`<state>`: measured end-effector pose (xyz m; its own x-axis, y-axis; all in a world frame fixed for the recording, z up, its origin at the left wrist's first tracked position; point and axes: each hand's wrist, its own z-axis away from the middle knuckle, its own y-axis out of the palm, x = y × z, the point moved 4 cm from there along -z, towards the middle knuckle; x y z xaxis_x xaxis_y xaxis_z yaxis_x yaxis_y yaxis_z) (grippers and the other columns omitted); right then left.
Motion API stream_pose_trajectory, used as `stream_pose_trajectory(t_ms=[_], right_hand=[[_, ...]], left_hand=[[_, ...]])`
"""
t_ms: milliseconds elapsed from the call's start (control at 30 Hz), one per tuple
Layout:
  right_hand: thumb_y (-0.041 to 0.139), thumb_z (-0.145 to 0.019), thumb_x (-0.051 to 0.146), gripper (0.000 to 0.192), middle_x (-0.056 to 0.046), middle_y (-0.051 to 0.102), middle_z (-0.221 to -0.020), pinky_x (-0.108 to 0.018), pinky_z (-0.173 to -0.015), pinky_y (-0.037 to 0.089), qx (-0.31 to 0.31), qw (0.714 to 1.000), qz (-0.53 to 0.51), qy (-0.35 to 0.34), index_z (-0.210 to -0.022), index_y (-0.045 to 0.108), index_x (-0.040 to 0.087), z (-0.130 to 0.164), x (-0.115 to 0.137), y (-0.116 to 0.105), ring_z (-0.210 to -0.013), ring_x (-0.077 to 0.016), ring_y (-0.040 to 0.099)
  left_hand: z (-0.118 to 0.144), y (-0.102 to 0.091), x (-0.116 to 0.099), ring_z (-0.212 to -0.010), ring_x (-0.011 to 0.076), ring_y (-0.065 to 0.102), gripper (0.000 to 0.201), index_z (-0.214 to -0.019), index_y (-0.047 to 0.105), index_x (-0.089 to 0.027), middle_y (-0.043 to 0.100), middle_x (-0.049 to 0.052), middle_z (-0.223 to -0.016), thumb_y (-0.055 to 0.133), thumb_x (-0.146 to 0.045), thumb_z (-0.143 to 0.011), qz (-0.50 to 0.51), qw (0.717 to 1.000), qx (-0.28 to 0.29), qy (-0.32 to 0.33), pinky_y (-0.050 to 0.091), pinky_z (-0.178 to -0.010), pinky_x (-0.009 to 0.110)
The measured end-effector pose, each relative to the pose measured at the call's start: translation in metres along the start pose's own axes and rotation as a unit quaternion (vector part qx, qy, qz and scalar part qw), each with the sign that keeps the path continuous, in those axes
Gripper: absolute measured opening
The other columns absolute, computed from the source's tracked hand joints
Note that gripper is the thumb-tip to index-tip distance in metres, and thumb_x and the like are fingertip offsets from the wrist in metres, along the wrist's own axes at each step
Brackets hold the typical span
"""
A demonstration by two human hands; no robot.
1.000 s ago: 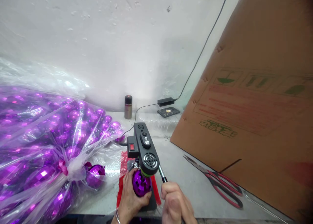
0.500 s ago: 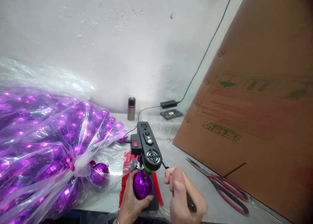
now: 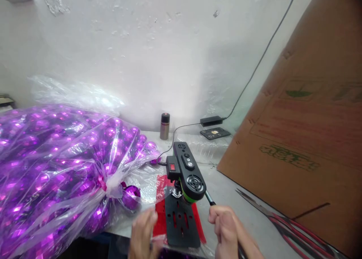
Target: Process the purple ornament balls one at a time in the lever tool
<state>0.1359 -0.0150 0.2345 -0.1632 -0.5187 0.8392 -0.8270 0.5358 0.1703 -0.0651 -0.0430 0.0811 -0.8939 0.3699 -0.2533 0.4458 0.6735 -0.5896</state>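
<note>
A small black bench machine with a red switch stands on a slotted black base plate, which lies on a red sheet. The plate is bare under the machine's head. My right hand is closed around the machine's black lever handle at the right. My left hand is blurred just left of the plate, near the table's front edge, fingers pointing up. A purple glint shows at the bottom edge beside it; whether that hand holds anything is unclear.
A big clear bag of shiny purple balls fills the left, with one loose purple ball by its knot. A cardboard box leans at the right, red-handled scissors before it. A small canister, power adapter and black pad sit by the wall.
The purple ball my left hand held under the machine's head is gone from the plate, and that hand has pulled back left. The view has shifted, so everything sits further right.
</note>
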Motion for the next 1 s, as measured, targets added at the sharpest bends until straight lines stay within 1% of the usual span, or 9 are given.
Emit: stream_pose_trajectory(t_ms=[67, 133, 200, 267, 400, 533, 700, 833, 1000], right_hand=[[0.06, -0.112, 0.038, 0.045, 0.002, 0.057, -0.066, -0.033, -0.056, 0.028, 0.008, 1.0, 0.002, -0.008, -0.07, 0.054, 0.022, 0.001, -0.002, -0.001, -0.053, -0.0106, 0.045], [0.061, -0.112, 0.041, 0.046, 0.001, 0.056, -0.066, -0.033, -0.056, 0.028, 0.013, 1.0, 0.0, -0.008, -0.071, 0.055, 0.021, 0.002, -0.005, -0.003, -0.053, -0.0108, 0.043], [0.062, -0.111, 0.044, 0.046, 0.001, 0.054, -0.066, -0.033, -0.055, 0.027, 0.017, 1.0, -0.006, -0.003, -0.071, 0.057, 0.021, 0.003, -0.008, -0.004, -0.053, -0.0107, 0.039], [0.063, -0.111, 0.044, 0.046, 0.001, 0.053, -0.066, -0.033, -0.055, 0.026, 0.021, 1.0, -0.011, -0.003, -0.071, 0.059, 0.021, 0.003, -0.012, -0.005, -0.053, -0.0107, 0.036], [0.061, -0.112, 0.04, 0.043, 0.001, 0.055, -0.067, -0.034, -0.055, 0.027, 0.022, 0.999, -0.002, -0.025, -0.073, 0.057, 0.022, 0.004, -0.014, -0.006, -0.053, -0.011, 0.037], [0.059, -0.112, 0.035, 0.042, 0.001, 0.056, -0.067, -0.033, -0.054, 0.025, 0.031, 0.998, 0.001, -0.046, -0.073, 0.054, 0.022, 0.005, -0.014, -0.006, -0.052, -0.0108, 0.041], [0.056, -0.113, 0.032, 0.04, 0.001, 0.055, -0.068, -0.034, -0.054, 0.023, 0.052, 0.997, 0.0, -0.055, -0.075, 0.054, 0.022, 0.004, -0.016, -0.007, -0.053, -0.0108, 0.038], [0.056, -0.113, 0.027, 0.036, 0.001, 0.054, -0.07, -0.034, -0.056, 0.025, 0.05, 0.996, -0.014, -0.069, -0.077, 0.052, 0.022, 0.006, -0.017, -0.008, -0.056, -0.0112, 0.042], [0.055, -0.113, 0.028, 0.038, 0.001, 0.053, -0.068, -0.034, -0.055, 0.022, 0.046, 0.997, -0.009, -0.058, -0.076, 0.053, 0.022, 0.007, -0.02, -0.008, -0.055, -0.011, 0.04]], left_hand=[[-0.049, -0.01, 0.035, -0.114, 0.0287, 0.082, 0.035, -0.134, 0.074, -0.02, 0.087, 0.014, -0.121, 0.051, -0.019, -0.108, -0.096, 0.994, 0.035, -0.034, 0.06, -0.106, 0.045], [-0.084, -0.012, 0.07, -0.104, 0.031, 0.082, 0.043, -0.123, 0.079, -0.016, 0.087, 0.017, -0.115, 0.04, -0.011, -0.105, -0.168, 0.956, 0.204, -0.128, 0.059, -0.096, 0.046], [-0.103, -0.017, 0.087, -0.092, 0.0358, 0.082, 0.035, -0.097, 0.083, -0.015, 0.087, 0.019, -0.093, 0.049, -0.019, -0.103, -0.18, 0.935, 0.267, -0.147, 0.058, -0.089, 0.047], [-0.106, -0.019, 0.088, -0.092, 0.0407, 0.081, 0.029, -0.089, 0.084, -0.015, 0.085, 0.02, -0.084, 0.063, -0.032, -0.1, -0.179, 0.927, 0.297, -0.139, 0.058, -0.089, 0.049], [-0.092, -0.012, 0.073, -0.104, 0.045, 0.079, 0.041, -0.122, 0.084, -0.014, 0.085, 0.022, -0.091, 0.077, -0.044, -0.093, -0.186, 0.912, 0.339, -0.133, 0.057, -0.104, 0.058], [-0.084, 0.007, 0.058, -0.117, 0.043, 0.078, 0.055, -0.148, 0.071, -0.02, 0.083, 0.022, -0.121, 0.075, -0.025, -0.094, -0.147, 0.925, 0.324, -0.134, 0.044, -0.122, 0.071], [-0.072, 0.039, 0.048, -0.16, 0.0389, 0.051, 0.068, -0.157, 0.062, -0.032, 0.063, 0.013, -0.166, 0.066, -0.015, -0.091, 0.102, 0.937, 0.315, -0.113, 0.029, -0.135, 0.072], [-0.071, 0.042, 0.06, -0.164, 0.0336, 0.046, 0.065, -0.164, 0.053, -0.024, 0.054, 0.016, -0.173, 0.058, -0.041, -0.101, 0.271, 0.902, 0.207, -0.263, 0.029, -0.138, 0.06], [-0.075, 0.044, 0.067, -0.152, 0.0504, 0.057, 0.086, -0.142, 0.069, -0.014, 0.07, 0.026, -0.153, 0.085, -0.062, -0.073, 0.321, 0.819, 0.186, -0.438, 0.032, -0.133, 0.069]])
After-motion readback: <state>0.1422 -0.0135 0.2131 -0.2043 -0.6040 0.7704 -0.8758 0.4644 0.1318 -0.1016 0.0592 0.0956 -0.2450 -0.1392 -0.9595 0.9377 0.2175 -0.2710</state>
